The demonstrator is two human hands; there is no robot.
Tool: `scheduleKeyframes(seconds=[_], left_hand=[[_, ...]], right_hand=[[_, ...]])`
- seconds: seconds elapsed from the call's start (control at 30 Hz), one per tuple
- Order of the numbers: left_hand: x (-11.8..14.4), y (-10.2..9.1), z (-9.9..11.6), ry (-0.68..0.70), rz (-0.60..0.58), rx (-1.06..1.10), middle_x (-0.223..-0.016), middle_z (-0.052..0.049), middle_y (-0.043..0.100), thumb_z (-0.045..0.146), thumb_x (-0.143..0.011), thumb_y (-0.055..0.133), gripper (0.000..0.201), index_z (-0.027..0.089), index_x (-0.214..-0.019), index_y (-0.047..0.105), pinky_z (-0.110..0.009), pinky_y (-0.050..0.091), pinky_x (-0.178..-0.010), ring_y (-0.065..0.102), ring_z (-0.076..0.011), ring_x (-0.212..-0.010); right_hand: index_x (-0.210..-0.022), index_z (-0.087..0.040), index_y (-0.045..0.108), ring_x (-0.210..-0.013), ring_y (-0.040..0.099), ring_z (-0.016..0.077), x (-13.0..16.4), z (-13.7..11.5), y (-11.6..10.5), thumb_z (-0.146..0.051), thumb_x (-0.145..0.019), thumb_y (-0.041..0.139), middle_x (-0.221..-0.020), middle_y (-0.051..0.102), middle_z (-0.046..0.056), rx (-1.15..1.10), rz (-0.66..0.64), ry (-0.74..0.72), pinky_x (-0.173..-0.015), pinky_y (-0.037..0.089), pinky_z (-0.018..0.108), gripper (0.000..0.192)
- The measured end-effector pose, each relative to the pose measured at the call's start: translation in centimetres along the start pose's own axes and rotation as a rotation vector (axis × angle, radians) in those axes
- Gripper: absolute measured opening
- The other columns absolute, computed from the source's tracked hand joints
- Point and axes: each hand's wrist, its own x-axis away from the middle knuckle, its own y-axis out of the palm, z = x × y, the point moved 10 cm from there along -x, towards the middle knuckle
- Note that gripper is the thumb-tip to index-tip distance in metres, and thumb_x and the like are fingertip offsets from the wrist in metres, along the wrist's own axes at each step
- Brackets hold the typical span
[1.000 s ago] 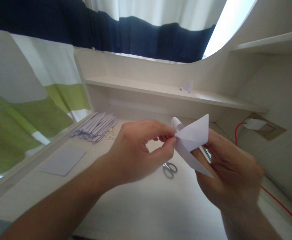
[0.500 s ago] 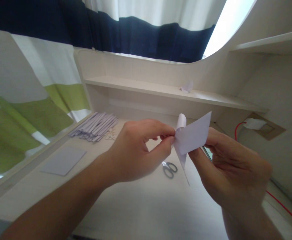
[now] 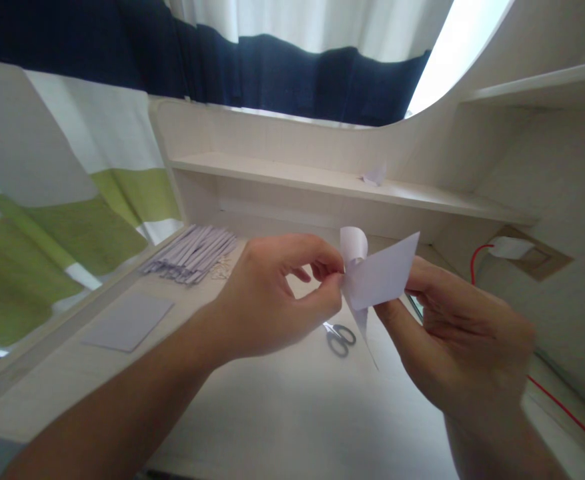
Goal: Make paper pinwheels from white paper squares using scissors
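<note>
A white paper pinwheel (image 3: 383,272), with a curled blade at its top and flat pointed blades to the right and below, is held up over the desk between both hands. My left hand (image 3: 287,293) is closed, its thumb and fingertips pinching the paper's left side near the middle. From the right, my right hand (image 3: 452,333) is closed on the pinwheel, partly behind the right blade, which hides some fingertips. Below the paper, a pair of scissors (image 3: 339,339) with dark grey handles lies on the desk.
At the left lie a stack of rolled paper sticks (image 3: 192,253), a few small pale bits (image 3: 221,269) and a flat white paper sheet (image 3: 128,320). A folded paper piece (image 3: 375,176) rests on the shelf (image 3: 292,175). A red cable (image 3: 473,260) runs along the right wall.
The pinwheel and both hands have shifted slightly left. The curled blade at the top has turned and looks wider. The scissors and paper sticks have stayed put.
</note>
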Motion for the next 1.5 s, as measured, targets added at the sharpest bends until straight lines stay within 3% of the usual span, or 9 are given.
scheduleKeyframes(seconds=[0.27, 0.5, 0.83, 1.03, 1.23, 1.5], left_hand=[[0.1, 0.2, -0.4, -0.027, -0.031, 0.032, -0.078, 0.004, 0.075, 0.007, -0.080, 0.073, 0.013, 0.020, -0.084, 0.073, -0.022, 0.057, -0.065, 0.068, -0.0101, -0.068], [0.1, 0.3, -0.6, -0.050, -0.058, 0.029, -0.079, 0.003, 0.078, 0.008, -0.080, 0.071, 0.016, 0.022, -0.086, 0.076, -0.025, 0.059, -0.065, 0.070, -0.0125, -0.068], [0.1, 0.4, -0.7, -0.033, -0.071, 0.072, -0.081, 0.004, 0.080, 0.009, -0.083, 0.072, 0.019, 0.026, -0.085, 0.079, -0.027, 0.060, -0.066, 0.072, -0.0138, -0.068], [0.2, 0.3, -1.5, -0.053, -0.043, 0.106, -0.084, 0.004, 0.081, 0.011, -0.085, 0.074, 0.018, 0.027, -0.090, 0.081, -0.027, 0.060, -0.065, 0.073, -0.0138, -0.068], [0.0, 0.8, -1.9, -0.058, -0.069, 0.105, -0.086, 0.002, 0.082, 0.011, -0.086, 0.072, 0.015, 0.023, -0.090, 0.081, -0.022, 0.060, -0.068, 0.074, -0.0123, -0.072], [0.0, 0.8, -1.7, -0.054, -0.063, 0.071, -0.087, 0.001, 0.082, 0.013, -0.086, 0.071, 0.013, 0.022, -0.090, 0.080, -0.024, 0.061, -0.070, 0.074, -0.0130, -0.074]], right_hand=[[-0.106, -0.033, 0.082, -0.091, 0.075, 0.0241, 0.1, 0.1, 0.3, -0.014, -0.089, 0.076, -0.103, 0.081, 0.002, 0.019, -0.041, -0.003, -0.079, 0.059, 0.039, 0.026], [-0.105, -0.035, 0.081, -0.091, 0.074, 0.0236, -0.3, 0.0, 0.8, -0.008, -0.087, 0.075, -0.096, 0.078, 0.000, 0.021, -0.174, 0.024, -0.082, 0.055, 0.038, 0.033], [-0.108, -0.032, 0.081, -0.090, 0.073, 0.0226, -0.2, 0.2, 1.0, -0.014, -0.092, 0.071, -0.103, 0.079, 0.002, 0.029, -0.177, 0.026, -0.084, 0.056, 0.039, 0.026], [-0.105, -0.028, 0.080, -0.086, 0.075, 0.0208, -0.3, 2.3, 0.7, -0.017, -0.089, 0.078, -0.099, 0.080, 0.002, -0.173, -0.073, 0.198, -0.084, 0.062, 0.037, 0.019], [-0.092, -0.026, 0.083, -0.071, 0.072, 0.0169, -0.7, 4.5, 1.0, -0.030, -0.088, 0.082, -0.087, 0.080, 0.002, -0.206, -0.135, 0.337, -0.066, 0.061, 0.028, 0.006], [-0.097, -0.025, 0.085, -0.074, 0.072, 0.0169, -0.5, 5.6, 2.3, -0.032, -0.096, 0.073, -0.079, 0.077, 0.002, -0.284, -0.302, 0.386, -0.066, 0.058, 0.027, 0.014]])
